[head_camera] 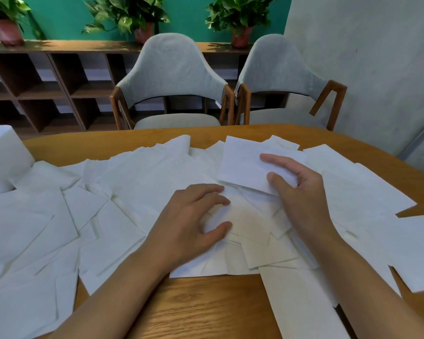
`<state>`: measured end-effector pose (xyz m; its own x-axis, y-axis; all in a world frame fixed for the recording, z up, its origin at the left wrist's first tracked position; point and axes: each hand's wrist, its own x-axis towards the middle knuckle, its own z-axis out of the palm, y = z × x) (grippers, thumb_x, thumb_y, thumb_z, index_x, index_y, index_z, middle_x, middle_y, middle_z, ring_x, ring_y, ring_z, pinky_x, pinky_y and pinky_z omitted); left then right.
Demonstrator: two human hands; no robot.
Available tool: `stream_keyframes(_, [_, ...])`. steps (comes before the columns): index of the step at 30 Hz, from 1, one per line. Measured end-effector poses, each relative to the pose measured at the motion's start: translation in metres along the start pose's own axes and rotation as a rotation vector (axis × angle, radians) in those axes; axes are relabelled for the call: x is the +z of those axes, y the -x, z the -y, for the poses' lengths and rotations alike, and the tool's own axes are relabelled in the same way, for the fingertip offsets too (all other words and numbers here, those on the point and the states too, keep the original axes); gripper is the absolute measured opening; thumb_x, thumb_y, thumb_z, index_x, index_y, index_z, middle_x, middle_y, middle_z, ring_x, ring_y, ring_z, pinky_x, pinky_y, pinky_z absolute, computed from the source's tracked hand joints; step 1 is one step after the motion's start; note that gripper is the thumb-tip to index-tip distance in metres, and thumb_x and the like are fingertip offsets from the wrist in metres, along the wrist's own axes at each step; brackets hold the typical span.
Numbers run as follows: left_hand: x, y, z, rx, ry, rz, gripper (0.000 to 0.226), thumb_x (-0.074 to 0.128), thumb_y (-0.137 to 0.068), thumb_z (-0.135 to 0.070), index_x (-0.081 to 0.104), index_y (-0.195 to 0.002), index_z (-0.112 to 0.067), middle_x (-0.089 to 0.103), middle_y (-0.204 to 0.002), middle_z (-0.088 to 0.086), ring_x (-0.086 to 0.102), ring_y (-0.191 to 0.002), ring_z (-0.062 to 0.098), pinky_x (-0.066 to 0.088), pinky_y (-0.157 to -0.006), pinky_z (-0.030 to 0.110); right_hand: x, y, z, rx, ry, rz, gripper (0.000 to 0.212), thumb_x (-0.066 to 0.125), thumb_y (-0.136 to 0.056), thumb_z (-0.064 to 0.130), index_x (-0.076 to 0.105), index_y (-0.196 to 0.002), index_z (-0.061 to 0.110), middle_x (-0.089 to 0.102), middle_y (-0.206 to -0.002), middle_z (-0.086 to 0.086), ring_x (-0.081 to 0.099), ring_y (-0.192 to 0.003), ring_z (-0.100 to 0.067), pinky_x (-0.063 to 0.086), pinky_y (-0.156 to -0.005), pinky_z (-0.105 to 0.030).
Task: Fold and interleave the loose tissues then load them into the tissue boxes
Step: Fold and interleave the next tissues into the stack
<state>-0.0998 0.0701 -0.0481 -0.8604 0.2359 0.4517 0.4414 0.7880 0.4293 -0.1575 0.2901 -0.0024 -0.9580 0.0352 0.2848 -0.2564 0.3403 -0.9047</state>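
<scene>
Loose tissues [123, 182] all over the table [201, 304], one sheet in hand
Right hand [299, 192] pinches a folded tissue [242, 162] between thumb and fingers mid-pile; left hand [194, 216] rests just beside it, fingers relaxed and spread on the sheets.

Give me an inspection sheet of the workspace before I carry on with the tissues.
Surface: wooden table, mostly covered.
Job's things: loose tissues spread overlapping across it; white box at the far left edge, opening not visible.
Clutter: nothing seen.
Hands: left hand rests on the pile; right hand pinches a raised tissue above the pile.
Cables: nothing seen.
Surroundings: two grey chairs behind the table; shelf unit and potted plants beyond.
</scene>
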Motion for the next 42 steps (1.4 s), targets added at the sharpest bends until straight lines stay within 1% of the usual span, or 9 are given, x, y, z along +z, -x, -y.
stream_keyframes(6, [0.003,-0.003,-0.008,0.049,-0.074,0.104,0.052,0.061,-0.086,-0.074,0.069,-0.127,-0.042,0.055,-0.146,-0.017,0.043,-0.138,0.004,0.034,-0.108,0.032,0.0,0.001,0.0,-0.005,-0.018,-0.006,0.028,0.058,-0.101,0.018,0.071,-0.109,0.041,0.05,-0.108,0.045,0.043,-0.1,0.031,0.031,-0.074,0.009])
stream_keyframes(13, [0.002,0.0,-0.014,0.18,-0.041,-0.002,0.022,0.062,-0.099,-0.034,0.078,-0.114,-0.029,0.067,-0.131,-0.008,0.061,-0.121,0.01,0.053,-0.092,0.038,0.001,0.002,-0.002,-0.018,-0.016,0.024,0.029,0.057,-0.101,0.016,0.072,-0.111,0.039,0.054,-0.108,0.044,0.044,-0.102,0.03,0.033,-0.082,0.006])
stream_keyframes(18, [-0.011,0.004,-0.022,0.02,0.219,-0.23,0.014,0.065,-0.099,-0.022,0.077,-0.107,-0.019,0.073,-0.109,-0.014,0.068,-0.106,0.007,0.056,-0.088,0.03,0.002,0.006,0.0,-0.074,-0.074,0.157,0.02,0.058,-0.1,0.035,0.075,-0.111,0.032,0.068,-0.114,0.03,0.055,-0.111,0.015,0.039,-0.087,0.001])
stream_keyframes(24, [-0.025,0.0,-0.025,-0.111,0.422,-0.308,0.014,0.069,-0.099,-0.018,0.077,-0.111,-0.02,0.074,-0.097,-0.012,0.069,-0.089,0.02,0.056,-0.076,0.028,0.004,0.016,0.004,-0.207,-0.121,0.388,0.051,0.051,-0.088,0.066,0.075,-0.11,0.027,0.073,-0.111,0.021,0.064,-0.112,-0.003,0.049,-0.092,-0.016])
stream_keyframes(29, [-0.029,-0.002,-0.027,-0.24,0.596,-0.346,0.036,0.079,-0.091,-0.024,0.068,-0.125,-0.031,0.069,-0.084,-0.001,0.066,-0.081,0.024,0.057,-0.075,0.033,0.011,0.023,0.009,-0.187,-0.089,0.237,0.014,0.078,-0.076,0.045,0.071,-0.086,0.038,0.069,-0.085,0.034,0.065,-0.09,0.008,0.049,-0.071,-0.007])
stream_keyframes(32, [-0.032,-0.004,-0.028,-0.321,0.687,-0.268,0.044,0.081,-0.085,-0.034,0.063,-0.125,-0.03,0.075,-0.09,-0.001,0.07,-0.088,0.022,0.057,-0.08,0.037,0.01,0.021,0.012,-0.109,-0.196,0.192,0.002,0.077,-0.082,0.03,0.076,-0.082,0.028,0.073,-0.082,0.021,0.068,-0.084,0.001,0.052,-0.067,-0.013])
stream_keyframes(37, [-0.029,-0.003,-0.019,-0.405,0.734,-0.169,0.019,0.082,-0.085,-0.03,0.079,-0.101,-0.021,0.078,-0.094,0.003,0.072,-0.09,0.028,0.058,-0.09,0.051,0.004,0.014,0.009,0.02,-0.274,0.15,0.032,0.073,-0.078,0.046,0.079,-0.095,0.019,0.076,-0.097,0.006,0.071,-0.096,-0.015,0.059,-0.083,-0.037])
stream_keyframes(40, [-0.036,-0.004,-0.013,-0.417,0.717,-0.194,0.016,0.078,-0.088,-0.034,0.081,-0.101,-0.026,0.079,-0.096,-0.001,0.073,-0.092,0.029,0.061,-0.086,0.05,0.006,0.015,0.008,0.037,-0.238,0.223,0.04,0.077,-0.077,0.053,0.079,-0.1,0.02,0.076,-0.1,0.007,0.07,-0.098,-0.014,0.058,-0.086,-0.035])
stream_keyframes(42, [-0.042,-0.004,-0.01,-0.378,0.627,-0.135,0.015,0.073,-0.093,-0.034,0.082,-0.104,-0.029,0.079,-0.1,-0.013,0.073,-0.096,0.016,0.059,-0.081,0.037,0.006,0.017,0.009,0.022,-0.219,0.307,0.038,0.077,-0.077,0.053,0.078,-0.1,0.023,0.076,-0.098,0.009,0.071,-0.095,-0.012,0.058,-0.08,-0.025])
